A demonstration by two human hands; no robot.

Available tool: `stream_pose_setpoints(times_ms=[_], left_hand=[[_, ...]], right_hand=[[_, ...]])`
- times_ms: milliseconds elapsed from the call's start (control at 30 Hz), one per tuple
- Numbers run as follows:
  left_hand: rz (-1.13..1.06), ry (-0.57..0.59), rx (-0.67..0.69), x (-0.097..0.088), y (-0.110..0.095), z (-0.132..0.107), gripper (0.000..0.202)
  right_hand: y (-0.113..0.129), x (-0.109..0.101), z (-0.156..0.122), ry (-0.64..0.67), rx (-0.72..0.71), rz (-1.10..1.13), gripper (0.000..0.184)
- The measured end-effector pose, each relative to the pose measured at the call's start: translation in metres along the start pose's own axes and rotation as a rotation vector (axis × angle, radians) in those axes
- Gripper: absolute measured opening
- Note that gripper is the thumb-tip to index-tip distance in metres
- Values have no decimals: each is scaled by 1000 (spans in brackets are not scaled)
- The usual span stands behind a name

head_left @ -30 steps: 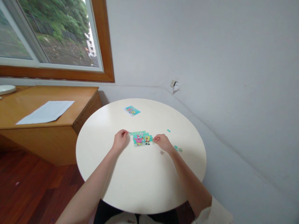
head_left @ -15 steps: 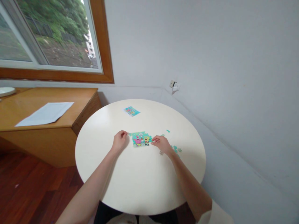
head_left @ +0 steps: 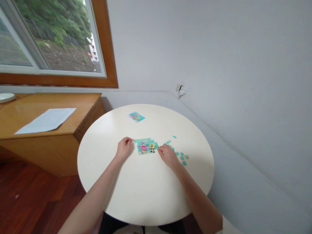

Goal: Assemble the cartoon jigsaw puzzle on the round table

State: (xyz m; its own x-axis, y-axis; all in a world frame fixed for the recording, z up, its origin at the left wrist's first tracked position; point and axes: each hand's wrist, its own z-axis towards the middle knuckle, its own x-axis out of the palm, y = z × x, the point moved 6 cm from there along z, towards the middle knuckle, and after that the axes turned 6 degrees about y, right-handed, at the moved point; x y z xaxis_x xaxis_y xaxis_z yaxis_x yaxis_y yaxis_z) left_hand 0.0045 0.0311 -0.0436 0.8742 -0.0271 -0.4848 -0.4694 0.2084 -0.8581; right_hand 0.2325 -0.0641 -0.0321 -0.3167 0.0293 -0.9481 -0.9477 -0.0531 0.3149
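A partly joined jigsaw puzzle (head_left: 145, 147) lies flat on the round white table, showing a pink starfish and a yellow sponge cartoon figure on turquoise. My left hand (head_left: 124, 148) is closed, its fingertips at the puzzle's upper left corner. At the right edge, my right hand (head_left: 168, 155) has thumb and fingers pinched together close to the sponge figure; whatever sits between them is hidden. Loose turquoise puzzle pieces (head_left: 182, 158) lie just right of that hand, and others partly show behind it. One single piece (head_left: 174, 136) rests farther back.
A small picture card (head_left: 136, 117) with a similar print lies at the back of the table (head_left: 143, 191). To the left stands a wooden desk (head_left: 85, 107) bearing white paper (head_left: 47, 120). The wall behind holds a socket (head_left: 180, 88) with a plug.
My right hand has turned and come slightly nearer, its fingers now closer together. More loose pieces show beside it, while one brownish piece is covered from view. My left hand stays at the corner.
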Motion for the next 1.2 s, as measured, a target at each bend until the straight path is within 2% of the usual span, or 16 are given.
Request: stream_pose_setpoints(times_ms=[167, 333, 433, 567, 667, 733, 867, 967, 1200], left_hand=[[-13, -11, 4, 0, -1, 0, 21], [-4, -10, -18, -2, -3, -1, 21], [-3, -3, -23, -2, -4, -1, 20], [-13, -9, -25, -3, -4, -1, 20], [0, -10, -18, -3, -3, -1, 20], [8, 0, -7, -3, -3, 0, 20], [0, 21, -2, -2, -2, 1, 21], [-13, 10, -12, -2, -2, 1, 21], [-34, 20, -13, -2, -4, 0, 20]], right_hand=[[7, -1, -12, 32, 13, -111, 30], [-1, -7, -17, 54, -50, 62, 37], [-20, -20, -22, -41, -27, 126, 38], [-58, -41, -39, -195, 27, 128, 36], [-89, -56, -57, -319, 78, 114, 31], [-107, -63, -68, -350, 114, 124, 24], [-134, -62, -80, -243, 306, 159, 16], [-140, -56, -82, -166, 418, 159, 11], [-133, -43, -73, -130, 453, 121, 15]])
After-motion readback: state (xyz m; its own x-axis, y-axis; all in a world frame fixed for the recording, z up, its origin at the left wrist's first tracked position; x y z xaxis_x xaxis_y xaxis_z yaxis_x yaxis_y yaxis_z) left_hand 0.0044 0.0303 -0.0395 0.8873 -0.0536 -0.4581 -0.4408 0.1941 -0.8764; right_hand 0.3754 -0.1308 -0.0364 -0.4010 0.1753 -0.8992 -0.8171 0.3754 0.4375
